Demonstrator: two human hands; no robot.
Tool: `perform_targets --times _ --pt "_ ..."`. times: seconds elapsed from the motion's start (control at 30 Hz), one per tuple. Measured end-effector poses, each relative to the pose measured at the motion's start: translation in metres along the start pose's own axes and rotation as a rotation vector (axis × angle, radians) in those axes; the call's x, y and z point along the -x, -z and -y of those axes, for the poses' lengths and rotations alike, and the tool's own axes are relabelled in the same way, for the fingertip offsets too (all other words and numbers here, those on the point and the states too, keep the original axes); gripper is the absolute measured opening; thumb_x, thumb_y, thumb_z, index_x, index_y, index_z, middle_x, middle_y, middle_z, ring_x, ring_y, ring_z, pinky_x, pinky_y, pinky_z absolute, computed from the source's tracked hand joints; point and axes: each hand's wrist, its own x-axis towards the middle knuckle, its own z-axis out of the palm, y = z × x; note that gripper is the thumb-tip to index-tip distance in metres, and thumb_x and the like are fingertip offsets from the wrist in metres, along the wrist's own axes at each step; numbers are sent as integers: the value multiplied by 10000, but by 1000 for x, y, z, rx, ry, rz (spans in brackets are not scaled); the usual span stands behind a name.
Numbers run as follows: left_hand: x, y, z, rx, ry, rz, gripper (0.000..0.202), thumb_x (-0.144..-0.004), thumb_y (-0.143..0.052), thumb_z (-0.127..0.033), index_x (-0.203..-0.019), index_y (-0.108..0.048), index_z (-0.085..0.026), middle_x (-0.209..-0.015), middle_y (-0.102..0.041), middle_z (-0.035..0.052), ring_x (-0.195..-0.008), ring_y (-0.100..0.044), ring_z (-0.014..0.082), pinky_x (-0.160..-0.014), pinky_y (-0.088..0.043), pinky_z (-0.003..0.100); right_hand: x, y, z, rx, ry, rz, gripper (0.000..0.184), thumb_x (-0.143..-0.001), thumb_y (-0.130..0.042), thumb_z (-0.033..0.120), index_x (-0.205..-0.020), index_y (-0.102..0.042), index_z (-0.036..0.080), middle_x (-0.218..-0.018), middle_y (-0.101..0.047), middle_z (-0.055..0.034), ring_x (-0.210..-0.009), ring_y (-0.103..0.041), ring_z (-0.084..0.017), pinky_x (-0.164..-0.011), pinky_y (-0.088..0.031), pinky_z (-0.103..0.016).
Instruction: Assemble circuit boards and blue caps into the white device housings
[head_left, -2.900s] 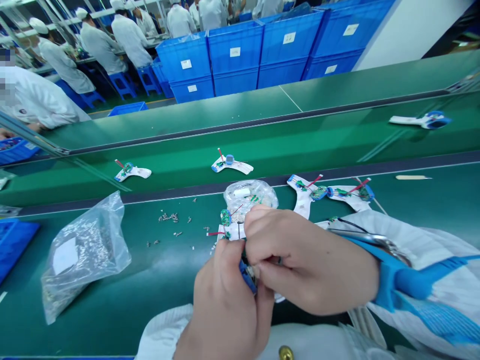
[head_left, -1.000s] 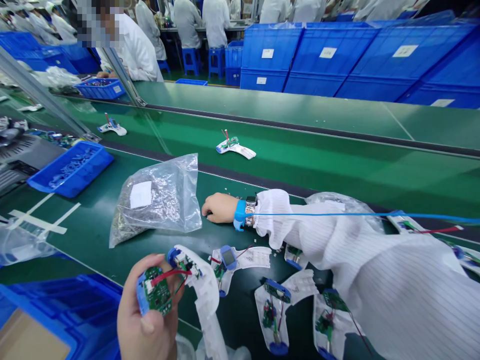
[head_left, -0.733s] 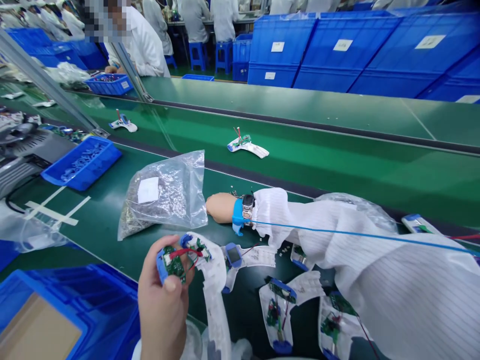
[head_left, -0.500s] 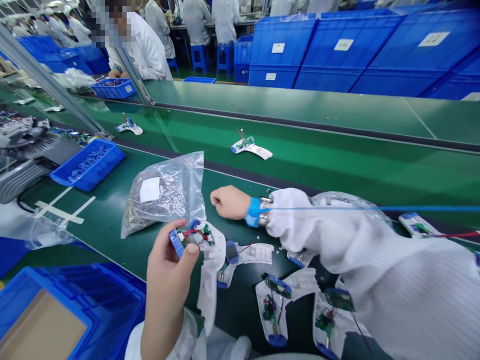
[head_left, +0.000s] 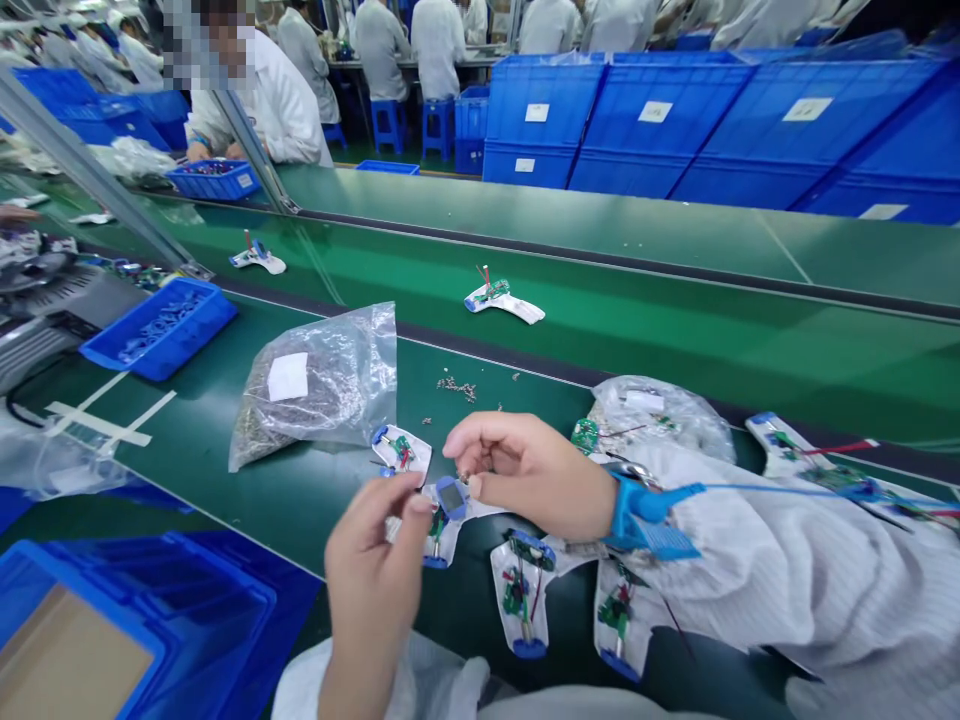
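My left hand (head_left: 375,570) is raised with its back to the camera, fingers closed on a white handle-shaped housing (head_left: 403,450) with a small green board and red wire; only the housing's top shows above my fingertips. My right hand (head_left: 525,468), with a blue wrist strap (head_left: 628,505), is curled just to the right of it, thumb and forefinger pinched on a tiny metal piece (head_left: 463,478). Beneath both hands lies another housing with a small grey display (head_left: 448,500). Two more open housings (head_left: 519,595) lie on the dark mat below my right wrist.
A clear bag of small metal parts (head_left: 315,385) lies left of my hands, loose bits (head_left: 457,385) behind them, a smaller bag (head_left: 652,410) to the right. Blue trays (head_left: 161,325) and a bin (head_left: 135,630) stand left. Housings (head_left: 504,298) ride the green conveyor. People in white coats work beyond.
My right hand has come back from the loose bits by the bag and now pinches a small piece in front of me. My left hand has brought the housing toward the middle.
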Motion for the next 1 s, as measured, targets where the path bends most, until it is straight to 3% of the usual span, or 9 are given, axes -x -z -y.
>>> perform_targets --times 0.1,0.17,0.3,0.4,0.53,0.63,0.73,0.87,1.0 --pt "17 -11 -18 515 175 123 199 -686 -703 -370 -774 -726 -193 -615 -686 21 -524 -610 147 -525 -510 257 12 -9 6 287 248 -76 160 -725 -545 93 -864 -561 170 -725 -590 7 -639 -539 -77 -614 -451 -195" --pt "20 -17 -22 684 242 119 183 -645 -746 -337 -759 -735 -194 -622 -709 27 -520 -628 145 -525 -530 249 17 -12 8 523 420 -139 169 -731 -532 71 -854 -558 184 -720 -615 9 -642 -536 -82 -612 -438 -196" --pt "18 -23 -24 732 284 117 132 -651 -748 -272 -755 -737 -191 -728 -742 46 -685 -684 193 -640 -561 284 21 -17 4 885 637 -225 178 -769 -474 69 -863 -547 201 -687 -636 8 -633 -534 -106 -595 -423 -217" --pt "17 -27 -25 715 258 82 85 -680 -723 -245 -752 -725 -201 -727 -743 21 -690 -682 169 -644 -555 252 23 -19 1 1003 678 -226 199 -801 -444 65 -902 -563 188 -706 -657 -10 -670 -564 -124 -594 -433 -227" --pt "19 -27 -26 524 182 -70 74 -664 -717 -223 -732 -704 -194 -681 -735 6 -615 -675 143 -576 -545 211 26 -18 5 871 499 -207 268 -770 -471 51 -960 -606 184 -805 -688 -17 -745 -605 -117 -667 -469 -211" --pt "21 -24 -28 265 113 -145 112 -641 -707 -222 -743 -664 -203 -633 -720 -20 -538 -653 123 -510 -522 191 24 -13 13 602 148 -143 159 -756 -544 121 -860 -655 164 -841 -687 -21 -728 -620 -100 -661 -483 -178" --pt "25 -22 -31 18 71 -127 171 -651 -681 -242 -809 -617 -226 -605 -701 -56 -524 -640 111 -489 -487 186 17 -6 19 486 -138 -12 104 -730 -576 152 -728 -679 144 -730 -656 -10 -647 -596 -93 -587 -461 -167" --pt "28 -18 -34 -204 35 -17 162 -678 -640 -239 -833 -595 -239 -585 -679 -81 -536 -631 121 -560 -467 228 9 4 21 578 -238 153 111 -701 -582 137 -683 -691 134 -669 -628 0 -603 -561 -90 -542 -412 -172" --pt "27 -14 -34 -126 115 133 179 -679 -623 -253 -855 -591 -239 -570 -669 -86 -535 -623 124 -589 -463 237 4 12 19 611 -176 321 103 -718 -598 150 -700 -697 127 -659 -619 4 -589 -549 -76 -537 -392 -163"
